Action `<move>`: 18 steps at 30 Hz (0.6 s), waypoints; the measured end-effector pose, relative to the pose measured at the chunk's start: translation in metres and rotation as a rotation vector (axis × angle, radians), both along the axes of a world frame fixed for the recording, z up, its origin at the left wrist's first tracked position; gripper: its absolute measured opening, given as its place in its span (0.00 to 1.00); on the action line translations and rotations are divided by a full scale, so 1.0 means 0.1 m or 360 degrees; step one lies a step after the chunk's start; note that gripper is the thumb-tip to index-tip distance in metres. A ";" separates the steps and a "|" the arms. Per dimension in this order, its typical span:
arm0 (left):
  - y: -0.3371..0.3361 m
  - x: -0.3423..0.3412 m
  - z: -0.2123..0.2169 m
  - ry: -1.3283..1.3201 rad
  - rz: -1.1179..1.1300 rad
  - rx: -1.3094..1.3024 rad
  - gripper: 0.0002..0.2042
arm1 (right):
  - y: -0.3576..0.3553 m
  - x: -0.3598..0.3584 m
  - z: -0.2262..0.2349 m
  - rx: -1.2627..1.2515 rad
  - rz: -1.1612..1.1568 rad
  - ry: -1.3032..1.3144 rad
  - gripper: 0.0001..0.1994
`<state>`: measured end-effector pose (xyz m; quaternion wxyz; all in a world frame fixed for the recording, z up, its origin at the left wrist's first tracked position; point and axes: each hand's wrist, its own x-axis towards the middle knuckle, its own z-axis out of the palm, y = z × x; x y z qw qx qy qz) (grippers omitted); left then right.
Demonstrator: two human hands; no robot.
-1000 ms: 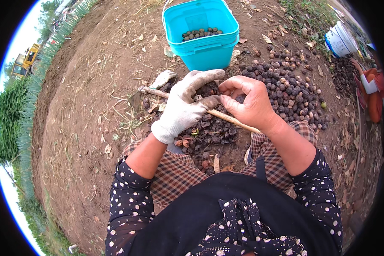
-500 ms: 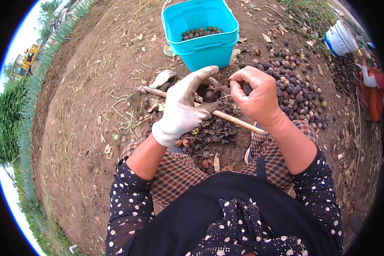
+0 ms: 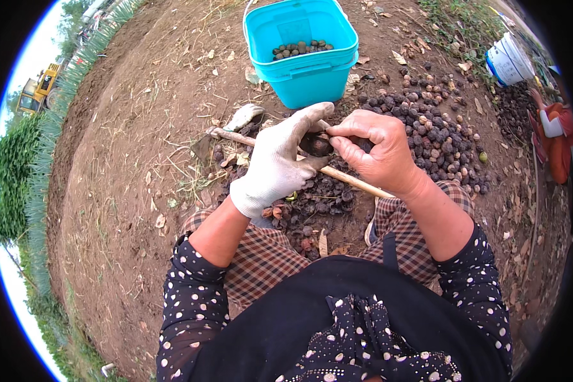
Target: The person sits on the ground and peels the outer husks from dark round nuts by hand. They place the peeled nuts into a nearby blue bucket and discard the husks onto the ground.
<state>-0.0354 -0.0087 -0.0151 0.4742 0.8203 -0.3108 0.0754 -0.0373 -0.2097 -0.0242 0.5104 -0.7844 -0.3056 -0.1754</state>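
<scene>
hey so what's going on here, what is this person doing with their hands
A person sits on bare dirt, holding a dark nut between the white-gloved left hand and the bare right hand, whose fingers pick at it. A wooden-handled tool lies beneath them. Ahead stands a turquoise bucket holding some nuts; more lie heaped nearby.

Teal square bucket [image 3: 302, 60] on bare dirt ground [image 3: 127, 210], a shallow layer of dark nuts [image 3: 299, 48] in its bottom. White bucket [image 3: 508, 60] tilted at upper right near a weedy patch, with someone in orange [image 3: 557, 143] at the right edge, partly cut off. Yellow machine [image 3: 35, 92], possibly an excavator, far left beyond a grass strip [image 3: 19, 165].
</scene>
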 end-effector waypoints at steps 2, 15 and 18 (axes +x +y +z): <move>0.01 -0.01 0.03 0.0167 -0.0023 -0.0065 0.35 | 0.00 0.00 0.01 0.0020 0.0001 -0.0024 0.07; 0.05 0.04 -0.07 0.0725 -0.0232 -0.0903 0.24 | -0.02 -0.04 0.05 0.0124 0.0071 0.0756 0.14; 0.05 0.04 -0.04 0.0679 -0.0122 -0.0625 0.25 | 0.02 -0.06 0.08 0.0151 0.0098 0.0933 0.13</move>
